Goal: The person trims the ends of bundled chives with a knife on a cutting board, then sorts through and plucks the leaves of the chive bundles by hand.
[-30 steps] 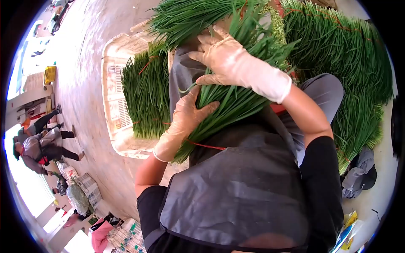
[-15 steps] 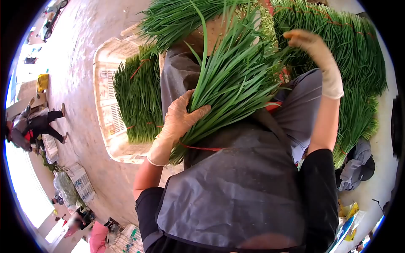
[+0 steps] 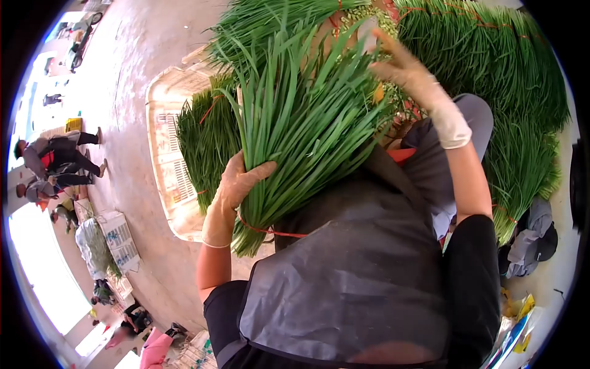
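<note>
In a thin, pale glove, my left hand [image 3: 235, 184] is closed around the lower part of a large bunch of garlic chives [image 3: 301, 135]. The green leaves fan up and to the right over my lap. A red tie [image 3: 270, 231] hangs by the stem ends, below the hand. Beyond the leaf tips, my right hand [image 3: 410, 77], gloved too, is raised with its fingers apart and slightly blurred. I see nothing in it. Another pile of chives [image 3: 276, 24] lies just beyond the bunch.
At left stands a pale plastic crate [image 3: 165, 138] with tied chives [image 3: 206, 135] inside. Stacked chive bundles [image 3: 485, 55] fill the right side, near a grey bag [image 3: 533, 237]. Short cut bits [image 3: 362, 17] lie ahead. People [image 3: 58, 154] are at the far left.
My right hand has moved left, closer to the leaf tips. The left hand has shifted slightly left and down with the bunch, which fans wider and stands more upright.
</note>
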Demonstrator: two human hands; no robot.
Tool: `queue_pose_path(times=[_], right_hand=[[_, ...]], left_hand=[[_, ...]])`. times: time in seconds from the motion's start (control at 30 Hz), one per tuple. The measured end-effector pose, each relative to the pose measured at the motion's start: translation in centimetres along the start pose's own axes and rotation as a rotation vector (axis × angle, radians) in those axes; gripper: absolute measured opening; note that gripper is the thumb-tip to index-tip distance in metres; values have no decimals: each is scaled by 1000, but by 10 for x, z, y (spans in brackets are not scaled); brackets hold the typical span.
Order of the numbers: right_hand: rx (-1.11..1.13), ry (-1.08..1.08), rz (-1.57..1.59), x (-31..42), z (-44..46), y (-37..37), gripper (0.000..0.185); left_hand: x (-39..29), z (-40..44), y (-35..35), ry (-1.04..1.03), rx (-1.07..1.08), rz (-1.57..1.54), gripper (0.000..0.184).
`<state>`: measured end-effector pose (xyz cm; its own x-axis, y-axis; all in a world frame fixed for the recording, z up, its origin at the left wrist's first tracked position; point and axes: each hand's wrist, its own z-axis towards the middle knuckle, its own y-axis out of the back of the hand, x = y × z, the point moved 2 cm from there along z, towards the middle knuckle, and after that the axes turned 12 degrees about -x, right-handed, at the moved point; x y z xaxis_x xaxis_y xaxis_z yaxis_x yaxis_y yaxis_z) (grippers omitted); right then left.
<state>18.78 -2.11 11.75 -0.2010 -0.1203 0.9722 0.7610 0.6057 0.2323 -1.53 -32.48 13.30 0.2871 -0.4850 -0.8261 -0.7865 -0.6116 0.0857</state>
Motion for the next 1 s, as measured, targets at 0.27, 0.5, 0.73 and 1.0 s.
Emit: queue_pose_path(times=[0.27,0.5,0.73,1.0], right_hand=[[13,-103,-53,-54,-23,31,33],[-423,693,-377,29,-99,84,20],[-65,874,-736,25,-140,51,24],[250,716,-744,6,-176,98,21]], left_hand=[[19,-21,-34,-8,-279,-215,42],[28,-55,-74,-81,-257,-355,45],[45,-79,-111,-104,-252,-285,44],[53,-112,-164,-81,-268,-290,45]])
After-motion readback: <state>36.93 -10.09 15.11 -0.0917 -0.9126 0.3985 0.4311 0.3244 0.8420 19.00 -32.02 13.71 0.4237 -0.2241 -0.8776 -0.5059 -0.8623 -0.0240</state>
